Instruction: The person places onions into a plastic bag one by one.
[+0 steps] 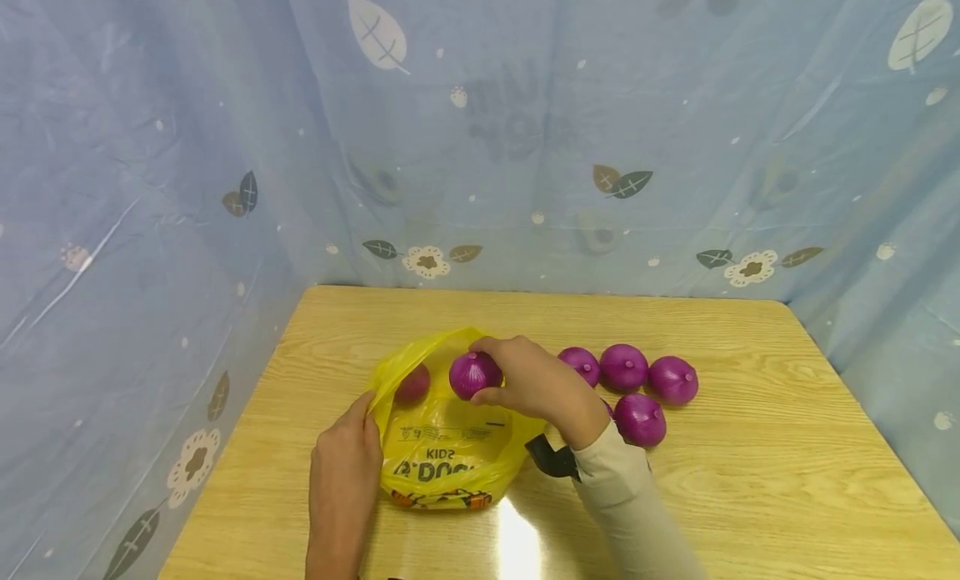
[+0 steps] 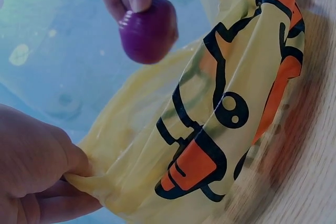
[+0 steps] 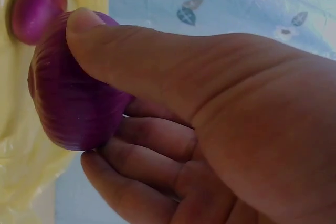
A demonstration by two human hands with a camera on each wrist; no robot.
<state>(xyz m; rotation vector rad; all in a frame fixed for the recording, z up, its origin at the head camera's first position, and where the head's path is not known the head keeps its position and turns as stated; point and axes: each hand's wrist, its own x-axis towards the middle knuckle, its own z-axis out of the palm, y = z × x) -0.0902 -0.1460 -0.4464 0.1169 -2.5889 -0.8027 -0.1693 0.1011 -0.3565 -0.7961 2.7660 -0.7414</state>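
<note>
My right hand grips a purple onion between thumb and fingers, over the open mouth of a yellow plastic bag. Thumb on one side and fingers on the other hold this onion in the right wrist view. With my left hand I pinch the bag's left rim; in the left wrist view the pinched film of the bag stretches from thumb and fingers, with orange and black print on its side. Another onion lies inside the bag at its left.
To the right of the bag, several purple onions sit grouped on the wooden table, one partly hidden behind my right wrist. A blue patterned curtain hangs behind the table and along its sides.
</note>
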